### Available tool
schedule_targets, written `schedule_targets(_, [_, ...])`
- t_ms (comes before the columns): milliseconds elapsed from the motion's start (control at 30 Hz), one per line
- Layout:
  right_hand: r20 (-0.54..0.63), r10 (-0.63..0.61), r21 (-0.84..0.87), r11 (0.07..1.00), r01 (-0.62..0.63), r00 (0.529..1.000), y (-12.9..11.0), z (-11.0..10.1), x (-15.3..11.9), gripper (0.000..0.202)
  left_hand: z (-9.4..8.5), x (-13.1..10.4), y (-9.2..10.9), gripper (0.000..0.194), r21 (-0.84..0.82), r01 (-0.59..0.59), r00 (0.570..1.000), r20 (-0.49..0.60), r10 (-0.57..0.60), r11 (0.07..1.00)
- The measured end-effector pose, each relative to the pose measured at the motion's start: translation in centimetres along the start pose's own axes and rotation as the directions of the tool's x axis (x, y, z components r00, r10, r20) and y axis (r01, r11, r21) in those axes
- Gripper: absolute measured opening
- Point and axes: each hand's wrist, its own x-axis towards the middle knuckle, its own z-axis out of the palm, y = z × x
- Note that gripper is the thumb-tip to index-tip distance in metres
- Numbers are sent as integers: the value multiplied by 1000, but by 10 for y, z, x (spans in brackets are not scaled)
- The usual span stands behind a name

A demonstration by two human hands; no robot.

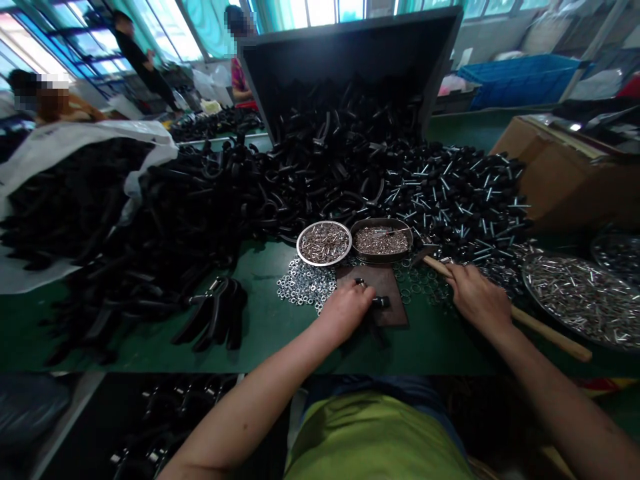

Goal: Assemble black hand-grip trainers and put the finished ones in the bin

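My left hand [347,307] is closed around a black plastic part [381,302], pressing it on a brown metal plate [397,283]. Much of that part is hidden under the fingers. A hammer [550,333] is in my right hand [477,297], fingers wrapped round its wooden handle. Its head hovers or rests just right of the dark tin [383,259]; I cannot tell which. This tin and a silver dish [324,264] behind the plate hold small metal pins. Loose nuts [303,283] lie left of the plate, and thin rings [410,292] lie to its right.
Black curved parts [310,180] spill from a tipped grey bin [445,67]. Black knobs with metal screws [465,193] are heaped at right, near a cardboard box [560,167] and a large pin tray [530,300]. Several black parts [220,313] lie left. People are behind.
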Motion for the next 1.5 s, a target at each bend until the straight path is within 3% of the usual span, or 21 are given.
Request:
schedule_targets(67, [38,-26,214,977,18,999,-12,-13,0,35,2,0,1,16,7,-51,999,14,51,999])
schedule_targets(133, [38,-92,466,882,64,995,-28,-26,0,35,7,-1,-2,16,18,-61,998,7,61,998])
schedule_targets(200, [2,-170,631,765,130,986,-46,-33,-1,35,13,-2,-9,16,-5,-3,999,-40,3,1000])
schedule_targets(267, [-11,-234,681,711,178,972,-62,-32,-2,36,21,-5,-16,16,-54,72,992,-97,-77,996])
schedule_targets(400, [68,-340,664,717,212,938,-74,-24,-6,36,32,-14,-21,19,-232,118,966,-197,-166,965])
schedule_targets(500, [36,-331,665,712,224,943,-72,-28,-15,38,34,-26,-19,36,-363,86,942,-274,-194,928])
schedule_targets(600, [23,-354,651,715,255,935,-71,-35,-29,40,35,-38,-15,43,-375,102,908,-344,-241,921])
schedule_targets(733, [92,-415,549,780,301,905,-70,-32,-45,40,37,-43,-12,41,-252,182,930,-272,-249,951])
schedule_targets(833, [34,-326,434,856,280,945,-55,-20,-47,40,34,-41,-14,40,-158,177,963,-174,-204,971])
schedule_targets(933, [-33,-203,232,951,205,979,-27,-5,-43,40,29,-39,-16,38,-320,169,962,-152,-226,932])
schedule_targets(1000, [-48,-170,98,980,174,984,-7,5,-37,39,29,-37,-16,34,-619,208,937,-97,-336,757])
schedule_targets(1067, [-61,-170,31,985,172,984,6,12,-27,37,31,-35,-11,33,-890,257,884,60,-463,376])
schedule_targets(1133, [-99,-185,52,980,190,978,8,14,-12,34,36,-33,-1,36,-963,259,814,256,-521,-68])
schedule_targets(1200, [-151,-208,129,965,228,966,0,10,9,32,40,-33,12,40,-910,208,761,381,-524,-359])
schedule_targets(1233, [-170,-223,173,952,252,960,-8,6,22,32,41,-34,19,41,-881,184,745,414,-523,-436])
schedule_targets(1300, [-175,-243,240,929,281,954,-28,-1,49,31,40,-36,32,44,-855,155,740,433,-516,-496])
schedule_targets(1400, [-18,-278,235,932,274,960,-60,-8,92,30,35,-43,46,44,-862,135,771,402,-495,-489])
schedule_targets(1500, [141,-266,185,953,238,954,-86,-5,125,21,27,-53,52,43,-880,196,787,404,-466,-432])
